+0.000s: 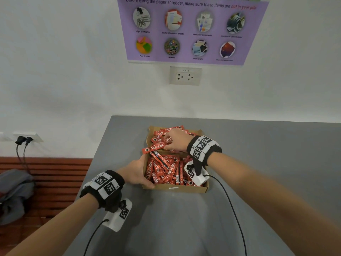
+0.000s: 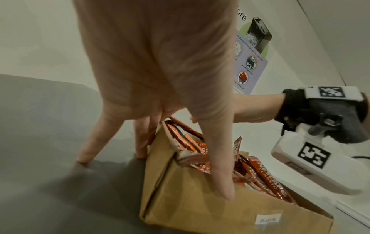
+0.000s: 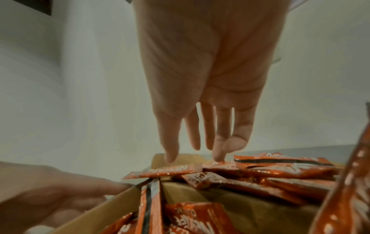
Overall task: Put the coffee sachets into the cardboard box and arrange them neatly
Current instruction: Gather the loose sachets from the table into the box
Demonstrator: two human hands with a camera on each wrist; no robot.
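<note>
Left grip [image 1: 137,172] clamped on cardboard box [image 1: 173,189] corner; right grip [image 1: 175,139] spread over sachets [image 1: 166,170] inside.

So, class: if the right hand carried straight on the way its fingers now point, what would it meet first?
Most likely the loose coffee sachets heaped in the far part of the cardboard box. The right hand points down and away, its fingertips at or just above them; contact is unclear.
</note>
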